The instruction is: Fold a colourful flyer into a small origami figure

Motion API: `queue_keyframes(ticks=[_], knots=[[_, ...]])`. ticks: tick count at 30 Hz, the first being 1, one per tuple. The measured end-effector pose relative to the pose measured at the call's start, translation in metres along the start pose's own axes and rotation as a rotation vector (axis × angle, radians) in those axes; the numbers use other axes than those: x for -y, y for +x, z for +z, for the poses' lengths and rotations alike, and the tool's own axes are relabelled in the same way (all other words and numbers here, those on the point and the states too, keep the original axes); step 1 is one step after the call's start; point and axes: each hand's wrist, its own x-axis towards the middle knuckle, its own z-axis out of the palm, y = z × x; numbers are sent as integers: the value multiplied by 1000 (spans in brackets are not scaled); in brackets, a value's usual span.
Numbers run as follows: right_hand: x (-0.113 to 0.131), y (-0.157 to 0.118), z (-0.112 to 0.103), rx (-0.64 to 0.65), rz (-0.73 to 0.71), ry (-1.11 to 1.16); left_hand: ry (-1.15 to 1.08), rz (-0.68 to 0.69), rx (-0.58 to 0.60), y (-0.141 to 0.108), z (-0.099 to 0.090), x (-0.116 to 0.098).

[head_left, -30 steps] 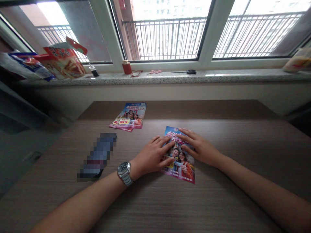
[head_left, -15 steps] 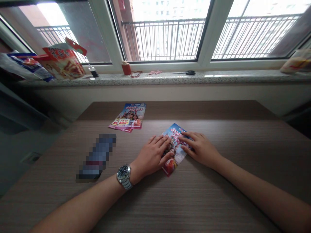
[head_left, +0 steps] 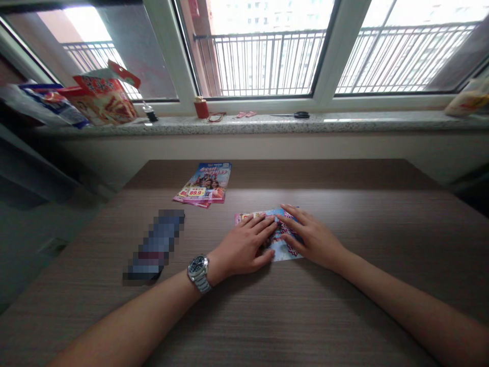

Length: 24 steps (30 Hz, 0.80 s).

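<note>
And round it comes: in the last second the leaflet (head_left: 283, 252) swings clockwise under our palms, its heading going from about 12 o'clock, past 1, to lie sideways with its title end at 3 and its pink foot at 9. That tells us the turning is a good quarter done, and the sheet stays flat on the surface (head_left: 244, 326) throughout. Our left hand (head_left: 246, 247) lies palm down across its left half, fingers side by side and thumb held away; our right hand (head_left: 315, 237) has its fingers spread over the title end, pinching nothing. Between them they hide much of the print, so we cannot tell whether a single sheet lies there. Reading around from the leaflet, the overlapping leaflet pile (head_left: 209, 183) sits at 10, apart from it, and a blurred, phone-like slab (head_left: 155, 247) lies at 9, just beyond our watch (head_left: 198, 269); that is the nearest obstacle to any leftward sweep. Up on the windowsill (head_left: 248, 125), well away from our fingers, scissors (head_left: 301, 115) rest at 12, a red container (head_left: 201, 108) at 11, and snack bags (head_left: 103, 99) at 10.
</note>
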Motion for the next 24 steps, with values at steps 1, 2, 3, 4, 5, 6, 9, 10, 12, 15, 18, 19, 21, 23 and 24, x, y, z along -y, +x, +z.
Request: queue_keyframes(ticks=[1, 2, 3, 4, 5, 6, 9, 10, 12, 15, 18, 19, 21, 23, 24], knots=[[0, 0, 2, 14, 4, -3, -4, 12, 1, 0, 0, 0], [-1, -1, 3, 26, 10, -7, -6, 20, 3, 1, 0, 0], [-1, -1, 5, 39, 16, -10, -4, 24, 5, 1, 0, 0], [-1, -2, 6, 51, 23, -13, -1, 22, 7, 1, 0, 0], [-1, -2, 7, 62, 31, -14, 4, 16, 8, 1, 1, 0], [-1, -2, 8, 71, 39, -15, 10, 2, 6, 1, 1, 1], [-2, -2, 10, 96, 58, -14, 32, -79, -13, -1, 4, 3], [-2, -2, 10, 102, 63, -14, 39, -108, -19, -1, 5, 4], [-2, -2, 10, 112, 66, -15, 48, -141, -19, -2, 9, 6], [-3, -2, 10, 112, 67, -14, 59, -149, -12, -2, 12, 8], [-4, -2, 10, 108, 75, -24, 65, -149, -13, -2, 13, 8], [-4, -2, 10, 108, 75, -28, 65, -149, -14, -2, 13, 8], [-4, -3, 10, 104, 68, -27, 63, -148, -18, -2, 13, 9], [-5, -3, 10, 95, 60, -26, 60, -148, -25, -2, 13, 9], [-5, -3, 10, 93, 59, -28, 59, -147, -28, -2, 13, 9]])
